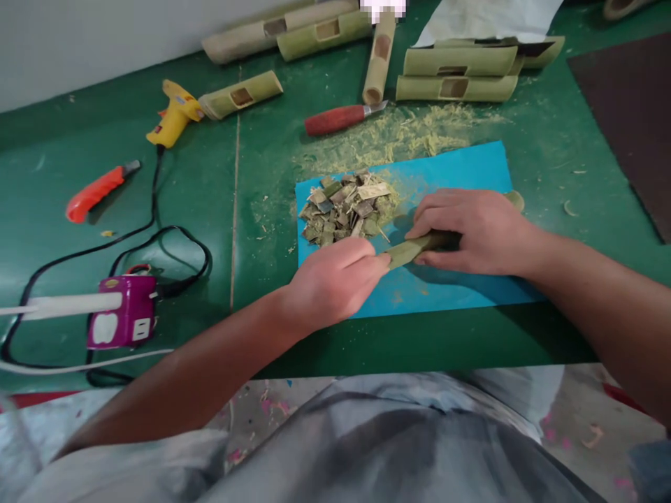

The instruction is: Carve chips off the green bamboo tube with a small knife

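Observation:
A green bamboo piece (406,253) lies slanted between my hands, low over a blue sheet (461,288). My right hand (472,227) is wrapped over its middle, and its far end shows past the knuckles. At the near left end my left hand (338,283) is closed, fingers pressed together on the bamboo; whether a small tool is also inside that fist is hidden. Just beyond my left hand sits a heap of bamboo chips (346,209) with pale shavings, on the same sheet.
Behind the sheet lies a red-handled knife (335,120) amid sawdust. Notched bamboo tubes (456,87) line the back. On the left are a yellow glue gun (175,115), an orange cutter (99,195), a purple power socket (123,311) and looping cords. A dark board (634,119) lies right.

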### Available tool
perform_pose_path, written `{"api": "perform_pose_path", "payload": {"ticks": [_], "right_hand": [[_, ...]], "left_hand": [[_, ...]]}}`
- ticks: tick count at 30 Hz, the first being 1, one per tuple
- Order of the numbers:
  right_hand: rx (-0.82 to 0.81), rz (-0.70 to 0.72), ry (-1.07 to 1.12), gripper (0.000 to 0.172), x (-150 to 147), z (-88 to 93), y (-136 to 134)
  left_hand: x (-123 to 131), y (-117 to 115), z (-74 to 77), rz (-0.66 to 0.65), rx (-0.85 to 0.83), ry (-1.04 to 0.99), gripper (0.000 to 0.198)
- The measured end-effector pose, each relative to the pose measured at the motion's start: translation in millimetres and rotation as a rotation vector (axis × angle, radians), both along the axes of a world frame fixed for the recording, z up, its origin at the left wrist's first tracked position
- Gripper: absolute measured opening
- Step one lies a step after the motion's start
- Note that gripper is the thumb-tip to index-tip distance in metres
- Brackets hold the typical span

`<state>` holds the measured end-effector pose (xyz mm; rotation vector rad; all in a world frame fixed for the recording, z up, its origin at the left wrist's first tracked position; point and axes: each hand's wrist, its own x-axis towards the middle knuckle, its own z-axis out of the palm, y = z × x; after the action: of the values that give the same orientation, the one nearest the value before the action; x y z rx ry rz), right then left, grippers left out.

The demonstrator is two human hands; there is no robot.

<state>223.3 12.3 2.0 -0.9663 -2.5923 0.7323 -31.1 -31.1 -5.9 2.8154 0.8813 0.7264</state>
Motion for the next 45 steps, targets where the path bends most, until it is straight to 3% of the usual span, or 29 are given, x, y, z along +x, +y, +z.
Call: {"api": "perform_pose_path", "payload": {"ticks": [22, 27, 31, 36, 45], "right_hand": [[0.014, -0.027, 0.026, 0.019, -0.2, -1.7, -1.2], [0.001, -0.021, 0.003, 0.018, 0.2, -1.0, -0.4], [-0.013, -0.031, -0.007, 0.019, -1.0, 0.1, -0.1], [-0.028, -0.025, -0.009, 0.016, -1.8, 1.6, -0.8], [-0.011, -0.017, -0.002, 0.017, -0.8, 0.3, -0.5]], "left_hand": [[1.8, 5.3, 0.9, -0.035, -0.124, -0.040, 0.022], [0.3, 3.9, 0.2, 0.011, -0.112, -0.072, 0.019], [0.7, 4.6, -0.2, -0.039, -0.134, -0.077, 0.022], [-1.0, 2.5, -1.2, 0.023, -0.150, -0.099, 0.017], [-1.3, 2.0, 1.9, 0.024, -0.130, -0.061, 0.020]]}}
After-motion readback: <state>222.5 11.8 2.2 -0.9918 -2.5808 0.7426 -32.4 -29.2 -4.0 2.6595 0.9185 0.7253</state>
